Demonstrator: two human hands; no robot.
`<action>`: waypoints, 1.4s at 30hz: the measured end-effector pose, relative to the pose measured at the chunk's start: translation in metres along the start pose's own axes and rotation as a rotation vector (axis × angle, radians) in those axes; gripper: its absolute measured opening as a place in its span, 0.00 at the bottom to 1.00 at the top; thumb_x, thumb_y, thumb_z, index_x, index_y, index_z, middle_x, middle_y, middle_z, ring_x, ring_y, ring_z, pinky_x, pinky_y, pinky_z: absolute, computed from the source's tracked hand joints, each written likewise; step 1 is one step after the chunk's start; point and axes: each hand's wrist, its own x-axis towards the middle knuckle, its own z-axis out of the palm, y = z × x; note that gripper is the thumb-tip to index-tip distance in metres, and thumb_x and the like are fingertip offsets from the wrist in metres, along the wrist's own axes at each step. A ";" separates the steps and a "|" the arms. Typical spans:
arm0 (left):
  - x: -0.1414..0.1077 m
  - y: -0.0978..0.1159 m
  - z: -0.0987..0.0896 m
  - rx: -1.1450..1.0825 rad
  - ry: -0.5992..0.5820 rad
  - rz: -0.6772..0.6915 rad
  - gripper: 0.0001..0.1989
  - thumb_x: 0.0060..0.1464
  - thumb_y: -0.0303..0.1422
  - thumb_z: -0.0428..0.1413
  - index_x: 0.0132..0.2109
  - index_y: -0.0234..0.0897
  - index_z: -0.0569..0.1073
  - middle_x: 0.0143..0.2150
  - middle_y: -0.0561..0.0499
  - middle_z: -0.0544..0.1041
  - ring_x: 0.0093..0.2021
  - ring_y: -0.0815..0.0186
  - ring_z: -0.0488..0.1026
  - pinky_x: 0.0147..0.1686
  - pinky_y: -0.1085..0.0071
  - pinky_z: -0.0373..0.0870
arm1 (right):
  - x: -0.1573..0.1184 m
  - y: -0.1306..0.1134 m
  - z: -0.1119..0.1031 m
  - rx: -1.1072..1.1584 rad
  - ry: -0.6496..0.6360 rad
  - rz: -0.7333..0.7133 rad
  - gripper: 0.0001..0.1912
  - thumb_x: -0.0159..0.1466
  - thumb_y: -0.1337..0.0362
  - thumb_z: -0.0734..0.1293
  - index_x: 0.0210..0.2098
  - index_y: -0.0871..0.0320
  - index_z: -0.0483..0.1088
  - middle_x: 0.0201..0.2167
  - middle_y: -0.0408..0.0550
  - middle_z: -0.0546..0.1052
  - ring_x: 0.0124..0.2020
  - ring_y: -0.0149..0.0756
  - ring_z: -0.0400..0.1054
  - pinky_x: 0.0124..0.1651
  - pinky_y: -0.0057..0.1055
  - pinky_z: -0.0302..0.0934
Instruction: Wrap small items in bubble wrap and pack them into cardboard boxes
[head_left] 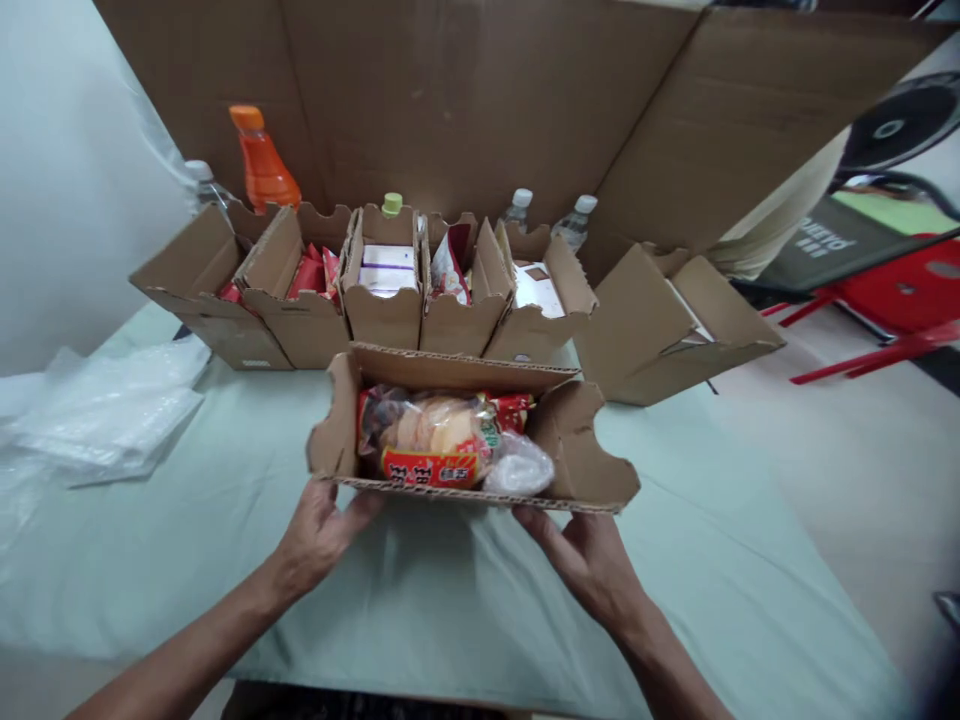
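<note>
An open cardboard box [581, 430] lies crosswise in front of me, its top facing up. At its lower left corner my left hand [319, 535] grips it, thumb along the near side and other fingers mostly hidden. My right hand [589, 555] holds the lower right part in the same way, fingertips out of sight behind the cardboard. Inside the box are a clear packet of round, bread-like pieces [431, 425] with a red label, a bit of red packaging [514, 410] and a crumpled clear plastic bundle [519, 465].
Several cardboard boxes [315, 335] with packets stand in a row behind; another box [637, 320] sits angled at right. Bottles, including an orange one [266, 175], stand against a tall cardboard panel [450, 100]. Plastic bags [112, 410] lie left on the green tablecloth [705, 560].
</note>
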 end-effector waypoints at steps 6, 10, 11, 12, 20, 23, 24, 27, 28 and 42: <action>0.009 0.025 -0.060 0.037 0.258 0.095 0.28 0.57 0.50 0.65 0.56 0.37 0.74 0.52 0.42 0.81 0.54 0.53 0.78 0.56 0.59 0.76 | 0.033 -0.061 0.008 0.006 -0.058 -0.140 0.19 0.68 0.50 0.65 0.48 0.57 0.76 0.46 0.53 0.82 0.44 0.46 0.75 0.44 0.39 0.72; 0.006 0.040 -0.029 -0.062 0.108 0.075 0.32 0.58 0.52 0.63 0.60 0.36 0.71 0.58 0.39 0.78 0.59 0.50 0.75 0.62 0.54 0.71 | 0.007 -0.055 -0.022 -0.041 0.058 -0.069 0.16 0.67 0.50 0.66 0.37 0.56 0.78 0.36 0.51 0.83 0.36 0.45 0.76 0.39 0.39 0.72; -0.002 0.042 -0.015 -0.082 0.035 0.042 0.31 0.60 0.51 0.62 0.62 0.36 0.71 0.60 0.39 0.78 0.61 0.50 0.74 0.64 0.54 0.69 | -0.013 -0.047 -0.030 -0.069 0.110 -0.050 0.16 0.67 0.49 0.66 0.34 0.54 0.78 0.34 0.50 0.83 0.36 0.46 0.76 0.40 0.40 0.73; -0.009 0.043 0.000 -0.107 -0.037 0.013 0.32 0.60 0.49 0.62 0.65 0.37 0.69 0.62 0.38 0.76 0.64 0.49 0.72 0.66 0.52 0.66 | -0.036 -0.036 -0.037 -0.095 0.147 -0.028 0.16 0.66 0.49 0.68 0.33 0.53 0.78 0.33 0.49 0.83 0.36 0.48 0.77 0.40 0.41 0.73; 0.031 0.039 0.093 -0.455 -0.545 0.088 0.45 0.54 0.45 0.68 0.74 0.44 0.60 0.75 0.43 0.63 0.74 0.42 0.58 0.72 0.50 0.56 | -0.162 0.052 -0.037 -0.115 0.522 0.319 0.29 0.51 0.42 0.77 0.45 0.54 0.80 0.44 0.53 0.83 0.56 0.63 0.74 0.64 0.60 0.63; 0.065 0.034 0.124 -0.588 -0.713 -0.006 0.45 0.51 0.46 0.70 0.72 0.42 0.65 0.72 0.42 0.68 0.71 0.41 0.62 0.69 0.50 0.60 | -0.171 0.084 -0.041 -0.048 0.619 0.341 0.30 0.46 0.42 0.79 0.42 0.53 0.79 0.40 0.52 0.83 0.50 0.60 0.76 0.59 0.57 0.69; 0.072 0.032 0.133 -0.619 -0.754 -0.050 0.45 0.50 0.46 0.70 0.71 0.41 0.66 0.70 0.41 0.70 0.70 0.41 0.64 0.68 0.50 0.62 | -0.172 0.094 -0.044 -0.035 0.632 0.352 0.30 0.44 0.42 0.79 0.39 0.53 0.79 0.37 0.52 0.82 0.47 0.59 0.77 0.55 0.56 0.72; 0.081 0.026 0.151 -0.662 -0.784 -0.116 0.42 0.51 0.46 0.69 0.69 0.40 0.69 0.68 0.41 0.72 0.68 0.42 0.66 0.66 0.51 0.63 | -0.170 0.121 -0.052 -0.010 0.612 0.382 0.28 0.40 0.39 0.79 0.29 0.52 0.76 0.26 0.49 0.79 0.37 0.56 0.78 0.45 0.51 0.76; 0.080 0.024 0.154 -0.661 -0.770 -0.117 0.41 0.51 0.46 0.69 0.69 0.40 0.69 0.67 0.42 0.73 0.68 0.43 0.67 0.66 0.52 0.63 | -0.168 0.127 -0.053 0.003 0.583 0.386 0.27 0.40 0.38 0.79 0.28 0.52 0.76 0.24 0.49 0.78 0.34 0.55 0.78 0.42 0.50 0.76; 0.055 -0.041 0.172 -0.764 -0.341 -0.262 0.40 0.50 0.50 0.67 0.66 0.37 0.70 0.67 0.35 0.72 0.68 0.44 0.68 0.69 0.48 0.58 | -0.106 0.090 -0.026 0.233 0.970 0.228 0.49 0.56 0.50 0.76 0.70 0.54 0.55 0.63 0.56 0.70 0.63 0.52 0.69 0.69 0.61 0.57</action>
